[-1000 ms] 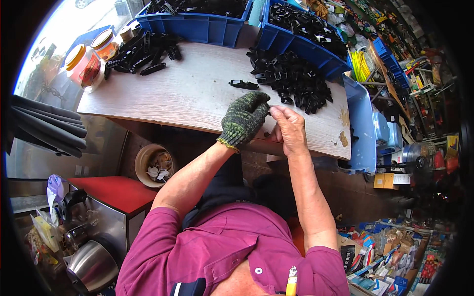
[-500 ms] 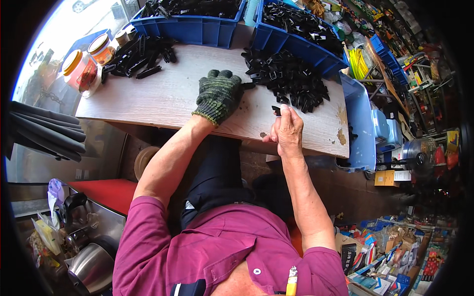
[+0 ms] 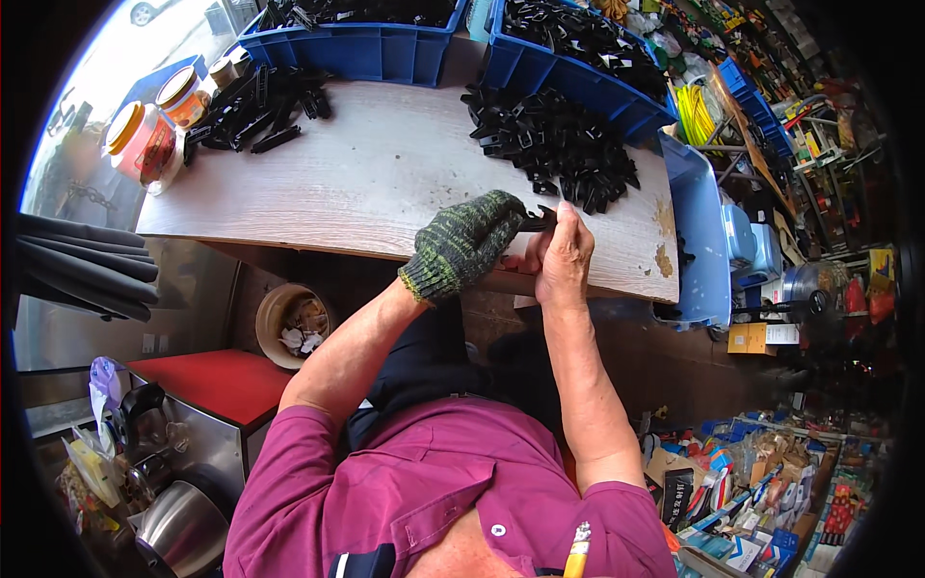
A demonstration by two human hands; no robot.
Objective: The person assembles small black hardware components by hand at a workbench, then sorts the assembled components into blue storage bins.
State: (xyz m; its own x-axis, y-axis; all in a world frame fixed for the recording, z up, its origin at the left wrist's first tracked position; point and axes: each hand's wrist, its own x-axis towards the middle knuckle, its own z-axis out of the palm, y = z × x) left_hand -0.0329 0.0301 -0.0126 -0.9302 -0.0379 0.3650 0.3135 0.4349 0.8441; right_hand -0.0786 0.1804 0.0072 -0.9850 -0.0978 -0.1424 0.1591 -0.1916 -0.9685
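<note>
My left hand (image 3: 469, 241), in a green-and-black knit glove, pinches a black plastic part (image 3: 536, 223) just over the front edge of the wooden table (image 3: 337, 164). Against its other end presses my bare right hand (image 3: 565, 252), fingers curled and thumb up, closed on a small black piece. Where the two pieces meet is mostly covered by the fingers. Beyond my right hand spreads a heap of small black plastic pieces (image 3: 554, 144). Longer black plastic parts (image 3: 255, 111) lie in a looser pile at the far left.
Two blue crates full of black parts, one left (image 3: 352, 53) and one right (image 3: 568, 85), stand along the back. Lidded jars (image 3: 145, 144) sit at the left edge. A light blue tub (image 3: 701, 241) adjoins the table's right side; a waste bin (image 3: 273, 328) stands below.
My left hand has come nearer and to the right, bringing a black part against the piece in my right hand. The right hand has stayed nearly in place. The view has shifted slightly.
</note>
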